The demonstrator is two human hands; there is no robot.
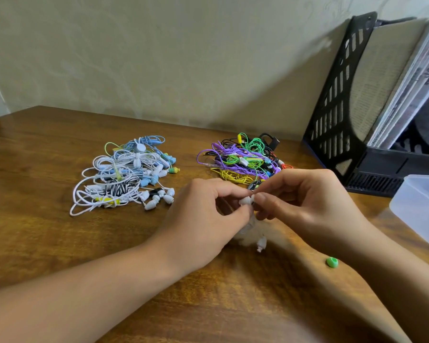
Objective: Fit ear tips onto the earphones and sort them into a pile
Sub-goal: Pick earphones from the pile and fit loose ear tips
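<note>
Above the wooden table (47, 238), my left hand (203, 219) and my right hand (307, 204) meet fingertip to fingertip. Between them they pinch a white earbud (245, 201); which fingers hold the bud and which the tip I cannot tell. Its white cable hangs blurred below, and the second white earbud (261, 245) dangles near the table. A pile of white, blue and striped earphones (124, 174) lies at the left. At the back, right of the middle, lies a pile of purple, green, yellow and black earphones (240, 159). A loose green ear tip (332, 262) lies on the table at the right.
A translucent plastic box (419, 209) stands at the right edge. Behind it a black file holder (337, 100) with papers leans against the wall. The table's left edge runs at the far left.
</note>
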